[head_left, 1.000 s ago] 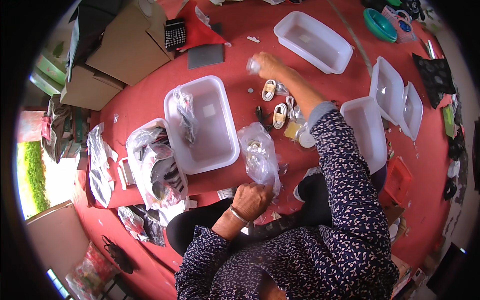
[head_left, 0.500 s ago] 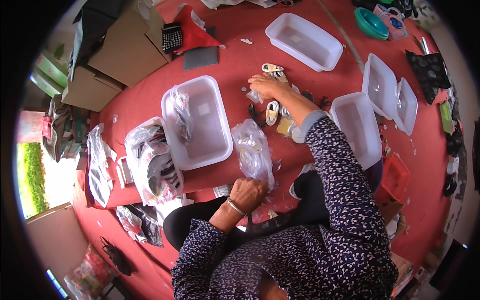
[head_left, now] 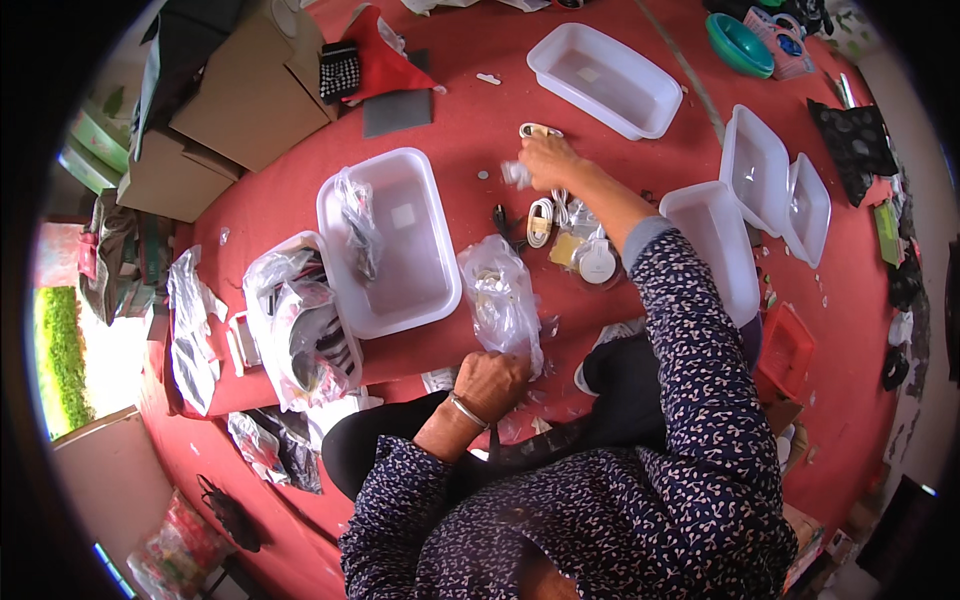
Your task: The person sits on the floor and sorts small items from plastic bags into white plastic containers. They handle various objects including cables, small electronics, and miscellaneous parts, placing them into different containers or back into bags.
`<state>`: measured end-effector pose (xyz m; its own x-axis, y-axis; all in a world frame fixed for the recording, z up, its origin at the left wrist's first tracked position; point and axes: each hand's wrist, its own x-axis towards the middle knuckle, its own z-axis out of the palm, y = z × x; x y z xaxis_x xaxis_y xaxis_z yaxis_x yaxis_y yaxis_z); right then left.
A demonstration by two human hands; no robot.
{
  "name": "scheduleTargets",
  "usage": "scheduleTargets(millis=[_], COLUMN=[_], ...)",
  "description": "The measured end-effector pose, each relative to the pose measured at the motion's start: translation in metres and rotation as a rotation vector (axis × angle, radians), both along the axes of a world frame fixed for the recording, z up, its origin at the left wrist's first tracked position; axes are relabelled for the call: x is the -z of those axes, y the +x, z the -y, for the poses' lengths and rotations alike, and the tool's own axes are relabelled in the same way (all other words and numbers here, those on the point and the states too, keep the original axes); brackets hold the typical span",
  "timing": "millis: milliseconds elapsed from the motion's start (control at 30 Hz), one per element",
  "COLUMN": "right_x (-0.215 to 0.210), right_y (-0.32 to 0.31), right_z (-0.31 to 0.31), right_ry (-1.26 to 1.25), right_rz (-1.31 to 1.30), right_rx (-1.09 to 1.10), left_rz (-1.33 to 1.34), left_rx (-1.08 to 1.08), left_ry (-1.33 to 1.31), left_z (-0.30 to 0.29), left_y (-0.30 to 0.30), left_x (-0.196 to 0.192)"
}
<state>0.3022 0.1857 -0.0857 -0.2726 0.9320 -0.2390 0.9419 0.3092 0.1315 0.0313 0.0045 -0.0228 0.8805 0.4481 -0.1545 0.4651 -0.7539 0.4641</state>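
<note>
Covering the floor, a red mat; left hand grips a plastic bag, right hand pinches a small white piece.

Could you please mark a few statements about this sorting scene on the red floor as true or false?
1. The left hand grips the bottom of a clear plastic bag. True.
2. The right hand rests inside the teal bowl. False: it reaches out over the red floor near a small white coiled cable, holding something small and pale that is too blurred to identify.
3. The white tub beside the bag holds a small clear bag. True.
4. All the white tubs are stacked in one pile. False: they lie spread across the floor.
5. The person wears a bracelet on the left wrist. True.
</note>
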Motion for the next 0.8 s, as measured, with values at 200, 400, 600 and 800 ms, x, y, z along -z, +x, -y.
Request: scheduleTargets(millis=[200, 400, 600, 800], right_x=[-0.041, -0.034, 0.029, 0.033], right_y=[0.034, -0.01, -0.026, -0.028], right_z=[-0.004, 0.052, 0.074, 0.076], right_ry=[0.133, -0.394, -0.198, -0.162], right_rz=[-0.514, -0.224, -0.11, -0.021], right_rx=[0.326, -0.09, -0.27, -0.138], left_rz=[-0.022, -0.056, -0.039, -0.037], left_rx=[0.009, 0.031, 0.002, 0.009], left_ry=[0.003, -0.003, 0.006, 0.006], left_z=[0.002, 0.002, 0.003, 0.002], left_y=[-0.002, 0.0, -0.002, -0.004], left_x=[-0.001, -0.005, 0.0, 0.004])
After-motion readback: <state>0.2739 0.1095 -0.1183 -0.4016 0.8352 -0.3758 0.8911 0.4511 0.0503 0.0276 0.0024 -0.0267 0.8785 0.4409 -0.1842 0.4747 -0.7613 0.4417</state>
